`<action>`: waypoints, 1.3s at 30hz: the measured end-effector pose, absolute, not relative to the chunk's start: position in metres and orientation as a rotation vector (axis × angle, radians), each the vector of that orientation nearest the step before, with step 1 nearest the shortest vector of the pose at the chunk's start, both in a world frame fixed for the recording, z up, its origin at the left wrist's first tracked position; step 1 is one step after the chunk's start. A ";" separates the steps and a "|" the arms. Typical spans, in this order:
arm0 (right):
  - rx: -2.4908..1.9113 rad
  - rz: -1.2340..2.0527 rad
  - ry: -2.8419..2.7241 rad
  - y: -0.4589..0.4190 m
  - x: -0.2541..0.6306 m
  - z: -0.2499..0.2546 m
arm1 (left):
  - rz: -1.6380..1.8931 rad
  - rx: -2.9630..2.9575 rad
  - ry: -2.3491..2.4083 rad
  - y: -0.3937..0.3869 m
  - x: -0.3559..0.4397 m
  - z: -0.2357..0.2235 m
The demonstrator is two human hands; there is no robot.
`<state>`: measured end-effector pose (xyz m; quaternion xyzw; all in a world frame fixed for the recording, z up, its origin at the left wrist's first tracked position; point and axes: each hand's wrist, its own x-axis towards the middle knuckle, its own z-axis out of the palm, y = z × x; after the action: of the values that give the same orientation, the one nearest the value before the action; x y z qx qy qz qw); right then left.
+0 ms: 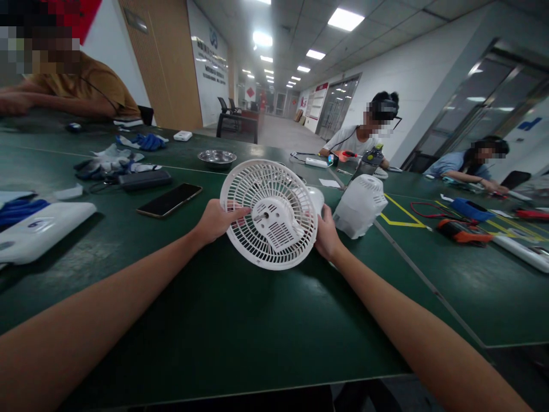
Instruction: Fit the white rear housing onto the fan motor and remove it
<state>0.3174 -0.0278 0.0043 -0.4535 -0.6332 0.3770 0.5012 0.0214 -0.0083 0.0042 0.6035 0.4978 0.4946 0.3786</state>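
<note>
A round white fan grille [240, 240] with a motor housing [278, 229] at its centre is held up above the green table, tilted toward me. My left hand [217, 220] grips its left rim, with one finger stretched over the slats toward the hub. On the other side, my right hand [328, 234] is closed around the right edge, its fingers partly hidden behind the grille. A smooth white rounded part [316, 199] shows just behind that edge, near my right hand. Right of it stands a whitish translucent plastic container [362, 206].
Left on the green table [240, 337] lie a smartphone [170, 200], a dark case [144, 179], work gloves [111, 160] and a white device [47, 232]. A metal bowl [217, 158] sits beyond the grille. To the right is an orange multimeter [463, 232]. Other people sit around the table.
</note>
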 end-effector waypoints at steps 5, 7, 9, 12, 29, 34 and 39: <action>-1.445 0.122 -1.790 -0.022 0.356 0.017 | 1.259 1.489 1.251 -0.003 0.018 -0.001; -1.553 -0.012 -1.875 -0.021 0.363 0.017 | 1.251 1.486 1.259 0.000 0.015 -0.002; -1.680 -0.036 -1.933 -0.021 0.365 0.014 | 1.239 1.490 1.285 0.003 0.012 -0.003; -1.772 -0.014 -2.004 -0.020 0.362 0.010 | 1.228 1.476 1.291 0.007 0.007 -0.003; -1.724 0.032 -1.223 0.010 0.443 0.004 | 1.111 1.327 1.369 0.008 0.007 0.003; -1.751 0.005 -1.092 0.015 0.437 0.005 | 1.104 1.336 1.321 0.008 0.005 0.002; -1.472 -0.149 -1.008 0.005 0.413 0.034 | 1.105 1.337 1.279 0.008 0.004 0.001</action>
<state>0.4132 0.0054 0.0337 -0.6416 -0.4395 -0.0651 0.6253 0.0040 0.0078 0.0012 0.5465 0.5227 0.4515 0.4736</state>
